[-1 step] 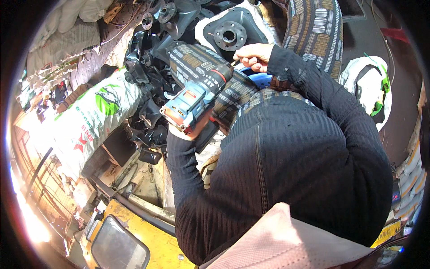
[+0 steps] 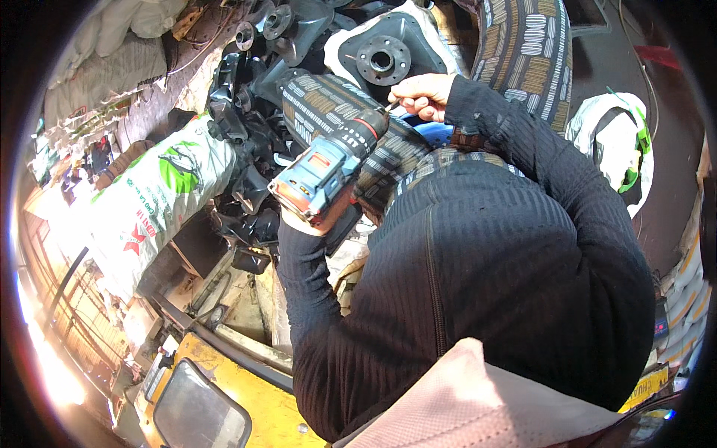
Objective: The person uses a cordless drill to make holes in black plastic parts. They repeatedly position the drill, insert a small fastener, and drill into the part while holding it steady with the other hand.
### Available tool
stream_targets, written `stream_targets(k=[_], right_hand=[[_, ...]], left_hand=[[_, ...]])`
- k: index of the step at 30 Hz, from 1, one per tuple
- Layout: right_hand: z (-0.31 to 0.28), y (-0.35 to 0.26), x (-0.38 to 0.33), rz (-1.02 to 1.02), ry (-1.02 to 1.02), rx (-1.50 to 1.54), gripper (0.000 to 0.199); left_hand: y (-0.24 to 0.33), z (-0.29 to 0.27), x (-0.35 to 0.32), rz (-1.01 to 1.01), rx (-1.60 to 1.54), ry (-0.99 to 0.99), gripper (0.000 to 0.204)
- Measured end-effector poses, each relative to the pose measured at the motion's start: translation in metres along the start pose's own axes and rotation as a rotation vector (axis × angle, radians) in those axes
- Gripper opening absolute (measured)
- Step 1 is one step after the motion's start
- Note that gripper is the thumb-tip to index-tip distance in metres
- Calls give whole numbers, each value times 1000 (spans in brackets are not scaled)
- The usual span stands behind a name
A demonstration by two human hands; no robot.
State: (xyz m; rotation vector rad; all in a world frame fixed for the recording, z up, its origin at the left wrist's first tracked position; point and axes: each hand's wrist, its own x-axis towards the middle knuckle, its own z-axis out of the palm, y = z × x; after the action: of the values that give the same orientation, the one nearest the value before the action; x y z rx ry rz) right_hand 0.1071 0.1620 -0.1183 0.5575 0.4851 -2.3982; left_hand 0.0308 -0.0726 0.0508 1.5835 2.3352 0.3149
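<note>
My left hand (image 2: 300,221) grips the handle of a blue and orange cordless drill (image 2: 328,173), held level in front of my chest. Its black chuck (image 2: 366,131) points up and right toward my right hand (image 2: 420,93). The right hand's fingers are pinched on the thin bit at the drill's tip. Under the drill lies a cushion covered in dark fabric with striped patches (image 2: 325,97). Just beyond the right hand is a dark metal plate with a round hub (image 2: 382,60). Both arms are in black ribbed sleeves.
A second patterned cushion (image 2: 523,45) stands at the upper right. Black plastic and metal parts (image 2: 246,149) are piled to the left, beside a white printed sack (image 2: 157,198). A white bag with green straps (image 2: 620,142) lies right. A yellow machine body (image 2: 224,403) is below.
</note>
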Motion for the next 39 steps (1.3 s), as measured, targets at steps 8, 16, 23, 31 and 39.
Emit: stream_targets(k=[8, 16, 23, 31, 39], right_hand=[[-18, 22, 19, -40, 266, 311, 40], [-45, 11, 32, -590, 753, 29, 25], [-46, 9, 56, -648, 762, -211, 27], [-42, 14, 57, -590, 747, -183, 31], [-28, 7, 47, -537, 813, -329, 30]], left_hand=[[-24, 21, 7, -118, 95, -35, 32], [-56, 33, 16, -258, 37, -208, 48], [-55, 32, 34, -388, -37, -306, 42], [-55, 26, 55, -508, -437, -411, 57], [-55, 41, 69, -383, -282, -526, 31]])
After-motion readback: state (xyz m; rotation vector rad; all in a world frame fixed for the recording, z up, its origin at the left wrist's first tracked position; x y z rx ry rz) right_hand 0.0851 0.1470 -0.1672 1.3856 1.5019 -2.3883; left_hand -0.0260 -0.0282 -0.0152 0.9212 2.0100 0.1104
